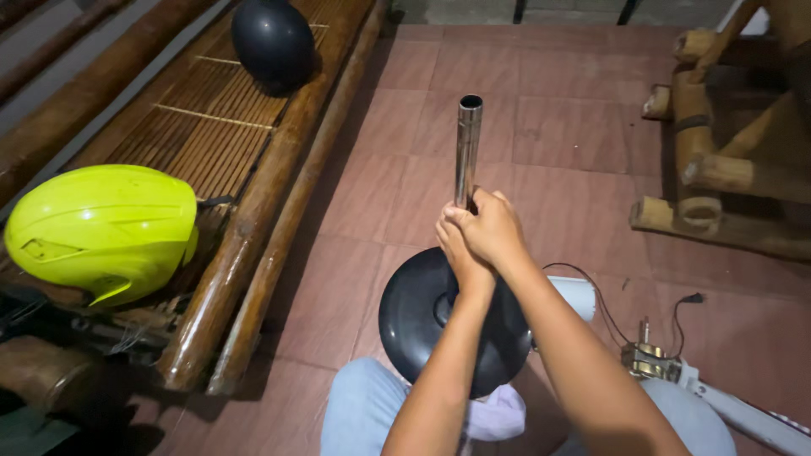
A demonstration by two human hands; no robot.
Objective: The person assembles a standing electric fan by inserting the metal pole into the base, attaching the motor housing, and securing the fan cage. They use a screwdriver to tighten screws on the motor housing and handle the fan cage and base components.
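Note:
A shiny metal tube [468, 143] stands upright out of a round black base [414, 317] that rests against my knees. Both hands wrap the tube at its lower part. My right hand [494, 228] lies on top, fingers closed round the tube. My left hand [456, 249] sits just under it, mostly covered by the right, also clasped on the tube. The tube's open top end points away from me.
A bamboo bench [253, 194] runs along the left, with a bright yellow-green helmet [106, 228] and a black helmet [272, 42] on it. A wooden frame [718, 169] stands at the right. White parts with a cable and a small motor piece [650, 359] lie on the tiled floor.

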